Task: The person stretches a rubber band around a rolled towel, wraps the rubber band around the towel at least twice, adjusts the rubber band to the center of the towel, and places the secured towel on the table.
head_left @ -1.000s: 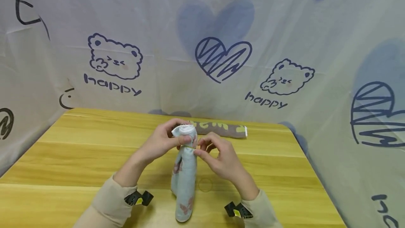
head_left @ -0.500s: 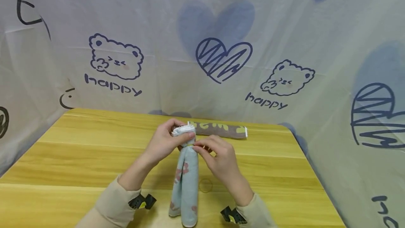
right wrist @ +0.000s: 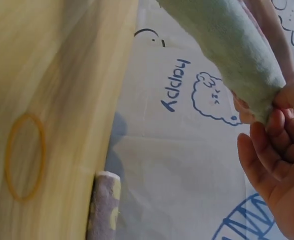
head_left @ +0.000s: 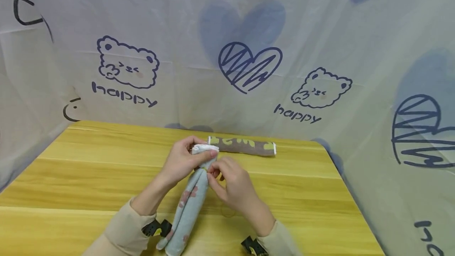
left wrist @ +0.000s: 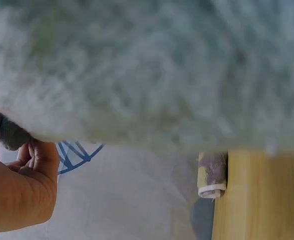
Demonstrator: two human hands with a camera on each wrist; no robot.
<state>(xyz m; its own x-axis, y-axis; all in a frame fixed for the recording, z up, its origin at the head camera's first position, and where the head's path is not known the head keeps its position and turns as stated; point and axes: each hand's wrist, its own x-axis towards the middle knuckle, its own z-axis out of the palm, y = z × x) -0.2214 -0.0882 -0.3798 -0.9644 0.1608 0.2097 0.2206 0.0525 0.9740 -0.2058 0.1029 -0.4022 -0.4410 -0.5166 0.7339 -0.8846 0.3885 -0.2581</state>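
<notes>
Left hand (head_left: 181, 163): we note fingers curled round rolled towel (head_left: 192, 196) top | right hand (head_left: 231, 187): fingers pinching towel just below | brown roll (head_left: 241, 146) beyond fingers on tabletop (head_left: 89, 169)

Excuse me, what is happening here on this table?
A person holds a rolled light-blue towel above a wooden table. The left hand grips its folded top, and the right hand pinches the towel just below. A second rolled towel, brown, lies behind, and a loose rubber band rests on the table.
</notes>
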